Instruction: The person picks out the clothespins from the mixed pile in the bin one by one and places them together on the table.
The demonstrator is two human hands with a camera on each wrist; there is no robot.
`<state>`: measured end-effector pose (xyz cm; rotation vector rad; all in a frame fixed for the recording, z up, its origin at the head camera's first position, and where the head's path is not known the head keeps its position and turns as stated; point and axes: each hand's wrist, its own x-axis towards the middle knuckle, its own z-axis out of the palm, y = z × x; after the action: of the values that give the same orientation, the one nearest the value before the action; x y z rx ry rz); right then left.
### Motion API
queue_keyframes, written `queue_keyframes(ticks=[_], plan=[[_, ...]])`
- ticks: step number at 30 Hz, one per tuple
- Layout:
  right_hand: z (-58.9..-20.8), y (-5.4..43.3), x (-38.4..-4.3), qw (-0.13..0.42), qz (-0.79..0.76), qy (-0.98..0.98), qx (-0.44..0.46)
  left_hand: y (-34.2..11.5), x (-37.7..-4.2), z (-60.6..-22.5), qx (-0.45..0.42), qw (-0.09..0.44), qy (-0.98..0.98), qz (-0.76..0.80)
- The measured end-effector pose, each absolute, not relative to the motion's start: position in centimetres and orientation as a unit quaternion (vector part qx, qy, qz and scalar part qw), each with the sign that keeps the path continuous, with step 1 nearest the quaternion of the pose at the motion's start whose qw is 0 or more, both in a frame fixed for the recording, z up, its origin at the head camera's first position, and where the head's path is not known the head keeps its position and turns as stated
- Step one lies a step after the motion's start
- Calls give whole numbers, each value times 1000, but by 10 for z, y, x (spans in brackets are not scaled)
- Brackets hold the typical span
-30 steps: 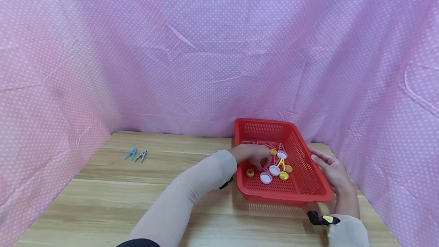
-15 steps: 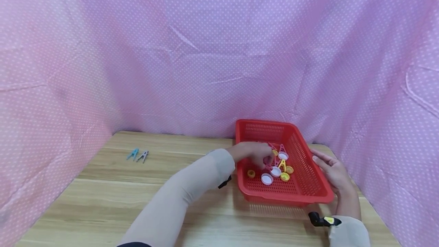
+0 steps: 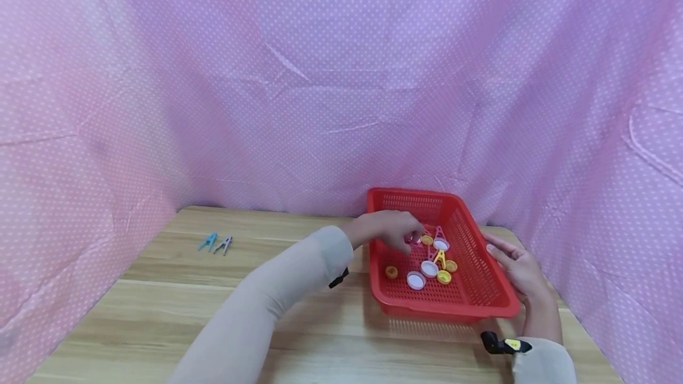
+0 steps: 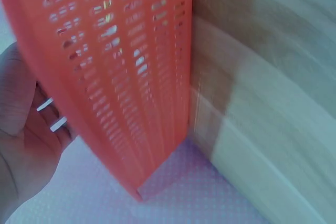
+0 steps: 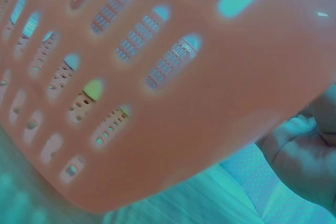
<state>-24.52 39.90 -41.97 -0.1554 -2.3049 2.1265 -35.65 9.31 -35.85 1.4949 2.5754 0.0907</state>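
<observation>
Over the basket [image 3: 437, 310], left fingers [image 3: 404, 245] curl downward.

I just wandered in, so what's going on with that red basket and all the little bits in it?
Someone is handling small plastic things in the basket. Their left hand is inside it and seems to pinch a pink clip, while the right hand holds the rim on the right side. White caps, yellow caps and a yellow clip lie in the basket. A blue clip and a grey clip lie on the table, off to the left.
</observation>
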Motion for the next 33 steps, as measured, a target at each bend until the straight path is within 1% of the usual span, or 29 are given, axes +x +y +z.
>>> queue_keyframes(ticks=[5, 15, 19, 26, 33], plan=[[-421, 399, -246, -3, 686, -726, -49, 76, -360, -349, 503, 47, 863, 21], [-423, 401, -247, 1, 696, -717, -35, 28, -366, -334, 471, 36, 880, 43], [-422, 400, -246, -1, 699, -714, -31, 9, -367, -333, 467, 32, 882, 55], [-423, 401, -247, -5, 679, -732, -50, -28, -372, -337, 486, -3, 871, 66], [-424, 402, -246, -3, 674, -737, -42, -74, -372, -342, 454, 1, 885, 104]])
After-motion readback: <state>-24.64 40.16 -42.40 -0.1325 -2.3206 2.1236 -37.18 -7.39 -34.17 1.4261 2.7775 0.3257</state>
